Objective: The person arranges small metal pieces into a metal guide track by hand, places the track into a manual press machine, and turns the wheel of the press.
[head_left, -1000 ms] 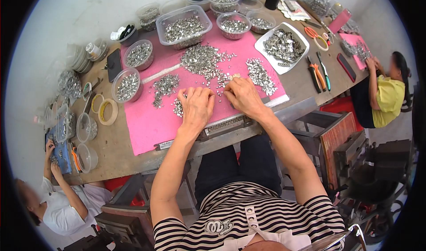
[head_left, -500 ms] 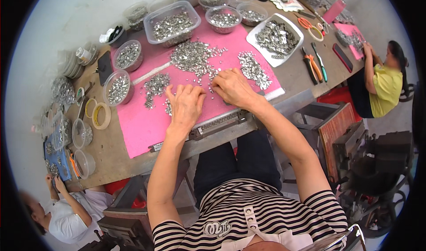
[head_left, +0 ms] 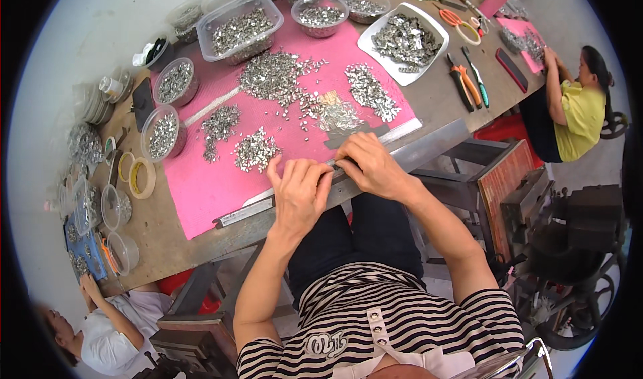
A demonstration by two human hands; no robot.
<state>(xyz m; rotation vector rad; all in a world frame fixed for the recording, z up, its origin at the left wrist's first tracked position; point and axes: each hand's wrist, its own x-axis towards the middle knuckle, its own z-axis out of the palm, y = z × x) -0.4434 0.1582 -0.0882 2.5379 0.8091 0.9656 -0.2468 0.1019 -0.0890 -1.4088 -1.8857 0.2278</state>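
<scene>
Clear plastic tub (head_left: 156, 154) of silver bits (head_left: 163, 132) at left edge of pink mat (head_left: 191, 186). Metal bar (head_left: 246, 213) along mat's front edge. Loose silver pieces (head_left: 254, 153) piled just beyond left hand (head_left: 299, 193): fingers curled, thumb near forefinger; whether anything is held, cannot tell. Thin pins (head_left: 340, 118) heaped on mat farther right. Right hand (head_left: 374, 166) bent inward, fingertips bunched close to left's; grasp hidden, cannot tell. White tray (head_left: 403, 78) of metal pieces (head_left: 407, 39), then orange-handled pliers (head_left: 462, 83).

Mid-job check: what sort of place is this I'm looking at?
Probably a small workshop for hand assembly, though what gets made isn't clear. Signs: heaps of small metal pieces on a pink mat, more in clear tubs, and orange-handled pliers lying on the workbench.
</scene>
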